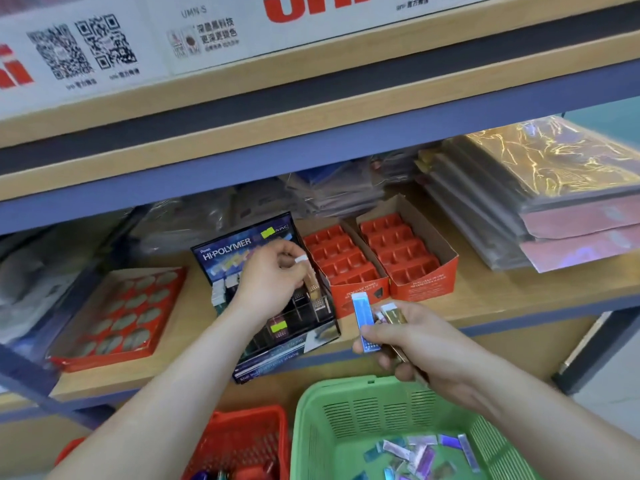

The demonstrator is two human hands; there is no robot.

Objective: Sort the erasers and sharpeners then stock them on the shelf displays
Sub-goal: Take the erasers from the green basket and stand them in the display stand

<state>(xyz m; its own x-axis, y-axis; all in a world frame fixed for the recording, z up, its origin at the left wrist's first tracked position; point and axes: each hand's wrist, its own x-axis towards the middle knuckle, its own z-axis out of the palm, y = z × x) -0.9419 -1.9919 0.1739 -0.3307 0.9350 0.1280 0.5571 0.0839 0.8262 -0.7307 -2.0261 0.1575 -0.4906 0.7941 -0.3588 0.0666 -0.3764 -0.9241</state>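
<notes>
My left hand [273,275] hovers over the black Hi-Polymer display box [242,244] on the shelf and pinches a slim eraser [313,287] by its white end, lowering it into a compartment. My right hand [412,337] grips a small bunch of slim erasers, a blue one [362,313] sticking up and a gold one [394,315] beside it. Below, a green basket [346,403] holds several loose foil-sleeved erasers [422,452].
Two red compartment boxes [408,251] stand right of the display box. A flat red tray with round slots [124,313] lies to the left. Stacked plastic-wrapped sheets [540,188] fill the shelf's right. A red basket [242,441] sits beside the green one.
</notes>
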